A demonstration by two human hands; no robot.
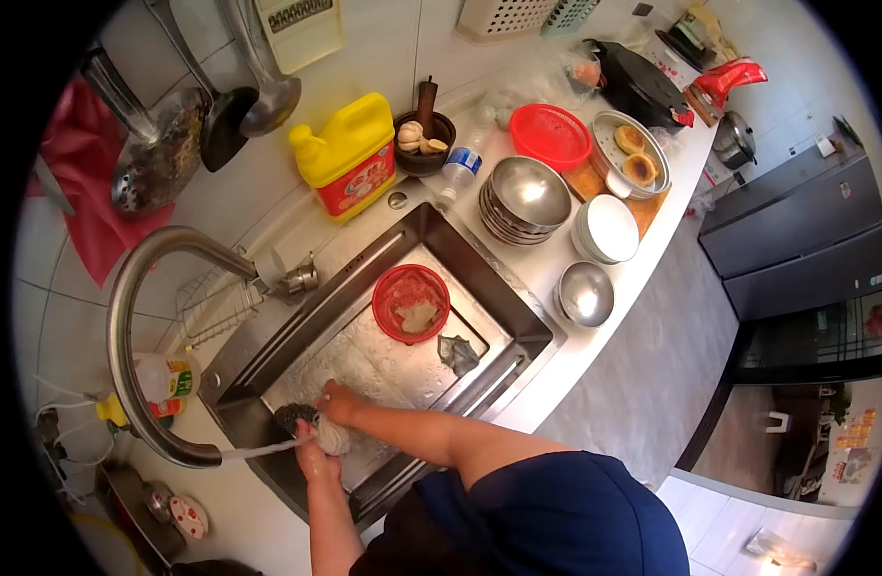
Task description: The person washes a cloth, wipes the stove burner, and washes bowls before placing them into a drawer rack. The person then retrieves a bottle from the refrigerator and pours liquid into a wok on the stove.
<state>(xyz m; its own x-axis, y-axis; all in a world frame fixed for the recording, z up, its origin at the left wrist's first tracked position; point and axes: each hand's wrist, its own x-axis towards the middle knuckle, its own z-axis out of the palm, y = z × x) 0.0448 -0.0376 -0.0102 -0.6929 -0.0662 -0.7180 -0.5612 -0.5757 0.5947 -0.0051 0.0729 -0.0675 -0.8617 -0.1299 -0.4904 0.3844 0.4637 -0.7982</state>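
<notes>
"Fingers?"
"Left hand [318, 459], right hand [341, 403]: curled against pale bundle [333, 439] and dark scourer [291, 416], inside sink [364, 357]; exact closure unclear."
"Risks?"
"Wet bundle slipping from a loose hold; water stream [260, 449] glancing off it, splashing the worktop [244, 523]."

I'm working in bright light!
Glints are flashing off my sink [352, 357], the counter [554, 376] is glowing white, and straight edges are bending toward the black corners.
</notes>
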